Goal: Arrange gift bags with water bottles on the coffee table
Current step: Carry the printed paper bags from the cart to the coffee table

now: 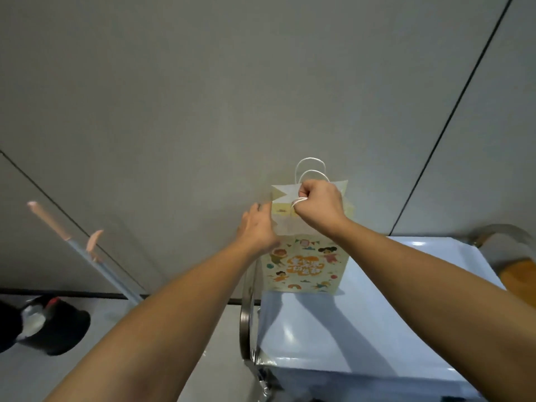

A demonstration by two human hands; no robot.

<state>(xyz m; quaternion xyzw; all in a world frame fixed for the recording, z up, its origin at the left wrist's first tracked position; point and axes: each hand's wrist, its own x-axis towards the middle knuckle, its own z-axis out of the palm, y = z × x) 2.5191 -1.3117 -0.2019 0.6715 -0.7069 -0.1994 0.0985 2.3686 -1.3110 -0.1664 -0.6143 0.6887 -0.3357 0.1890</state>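
Observation:
A pale yellow paper gift bag [304, 265] with cartoon children printed on it stands upright at the far left corner of a light blue table top [362, 323]. Its top flaps are open and its white string handles [310, 169] stick up. My right hand [319, 203] is closed in a fist on the near handle at the bag's top edge. My left hand [258, 230] presses flat against the bag's left side near the top, fingers extended. No water bottle is visible; the bag's inside is hidden.
A grey wall fills the background. A metal band [246, 314] runs along the table's left edge. A blue-and-pink pole [87, 250] leans against the wall at left. Dark shoes [52, 326] lie on the floor at lower left. A round wooden seat [513, 268] stands at right.

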